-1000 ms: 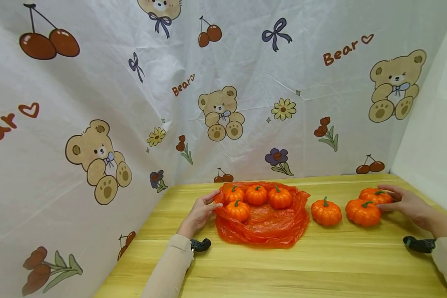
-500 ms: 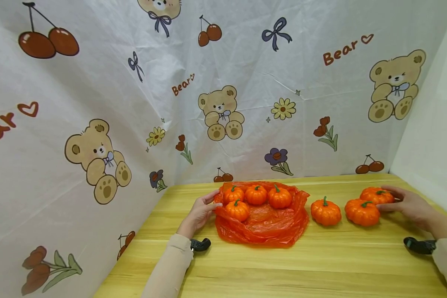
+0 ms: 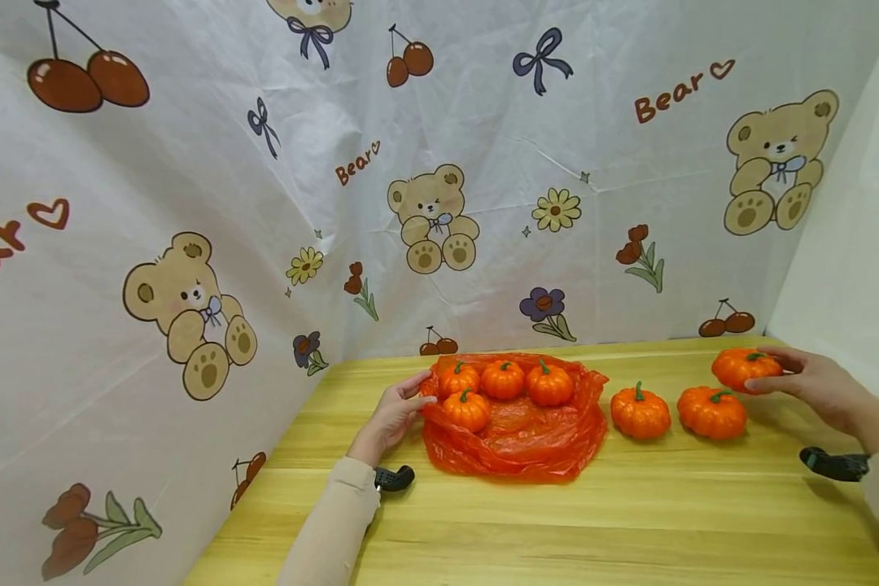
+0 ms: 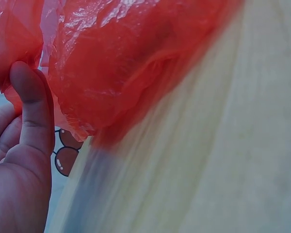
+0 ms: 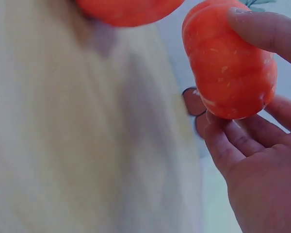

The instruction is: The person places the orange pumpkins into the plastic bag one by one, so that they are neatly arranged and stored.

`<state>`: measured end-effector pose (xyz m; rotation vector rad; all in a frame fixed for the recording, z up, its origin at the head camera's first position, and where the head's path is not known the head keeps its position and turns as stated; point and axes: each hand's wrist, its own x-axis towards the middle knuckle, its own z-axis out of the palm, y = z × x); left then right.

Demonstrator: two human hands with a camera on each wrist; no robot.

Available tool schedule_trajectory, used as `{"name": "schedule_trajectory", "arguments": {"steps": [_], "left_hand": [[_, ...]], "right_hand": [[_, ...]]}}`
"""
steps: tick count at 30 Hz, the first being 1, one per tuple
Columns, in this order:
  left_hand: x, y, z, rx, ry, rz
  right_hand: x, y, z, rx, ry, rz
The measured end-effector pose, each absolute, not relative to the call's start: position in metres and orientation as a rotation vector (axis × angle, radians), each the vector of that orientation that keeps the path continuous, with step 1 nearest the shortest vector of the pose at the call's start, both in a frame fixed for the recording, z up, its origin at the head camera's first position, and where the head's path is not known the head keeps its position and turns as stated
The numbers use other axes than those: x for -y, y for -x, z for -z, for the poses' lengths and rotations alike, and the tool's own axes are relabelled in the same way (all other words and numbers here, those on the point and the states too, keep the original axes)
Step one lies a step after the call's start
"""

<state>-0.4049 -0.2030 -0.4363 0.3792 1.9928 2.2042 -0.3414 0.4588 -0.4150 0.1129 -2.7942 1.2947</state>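
My right hand (image 3: 824, 387) grips a small orange pumpkin (image 3: 745, 370) with a green stem, thumb on one side and fingers on the other; in the right wrist view this pumpkin (image 5: 228, 63) is off the table. At the left edge of a red plastic bag (image 3: 527, 456), my left hand (image 3: 395, 413) pinches the film between thumb and fingers, as the left wrist view of the bag (image 4: 111, 63) also shows. Several pumpkins (image 3: 503, 380) sit inside the open bag. To its right, two more stand on the table, one pumpkin (image 3: 640, 413) nearer the bag and another pumpkin (image 3: 712, 413) beyond it.
The wooden table (image 3: 557, 537) meets a white cloth backdrop (image 3: 483, 122) printed with bears, flowers and cherries at the back and left. A pale plain wall (image 3: 850, 277) bounds the right side. Each wrist wears a black device (image 3: 394, 479).
My right hand has raised its pumpkin off the table, up and slightly right, apart from the pumpkin in front. The left hand keeps its hold on the bag's edge.
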Motion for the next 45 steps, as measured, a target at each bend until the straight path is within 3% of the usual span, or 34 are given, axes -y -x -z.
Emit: {"name": "schedule_trajectory", "arguments": {"steps": [20, 45], "left_hand": [[0.206, 0.409, 0.438, -1.992, -0.392, -2.202], [0.204, 0.408, 0.437, -1.996, -0.381, -2.197]], "right_hand": [[-0.399, 0.341, 0.354, 2.779, -0.175, -1.435], [-0.281, 0.343, 0.329, 2.854, -0.494, -1.469]]}}
